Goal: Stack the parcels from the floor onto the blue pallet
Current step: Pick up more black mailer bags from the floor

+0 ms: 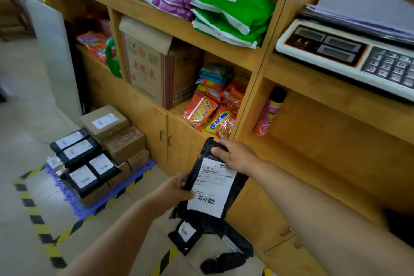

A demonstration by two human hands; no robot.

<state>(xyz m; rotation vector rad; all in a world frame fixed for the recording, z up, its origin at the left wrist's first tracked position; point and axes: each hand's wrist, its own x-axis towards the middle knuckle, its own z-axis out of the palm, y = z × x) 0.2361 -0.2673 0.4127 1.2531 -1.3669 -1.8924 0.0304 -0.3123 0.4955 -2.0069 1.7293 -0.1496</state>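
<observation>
Blue pallet [94, 208] far left of the black parcel [210, 188], already stacked with black and brown parcels. Your left hand [177, 188] pinches that parcel's left edge; your right hand [237, 157] curls over its top. More black parcels [186, 234] on floor directly beneath.

The black parcel [212, 182] is hiding most of the left hand's [177, 187] fingers and part of the parcels on the floor [201, 237] beneath it. The stacked parcels [96, 152] are covering most of the blue pallet [94, 207], and the label print is showing too small to read. The frame's right edge is cutting off the scale [349, 56].
</observation>
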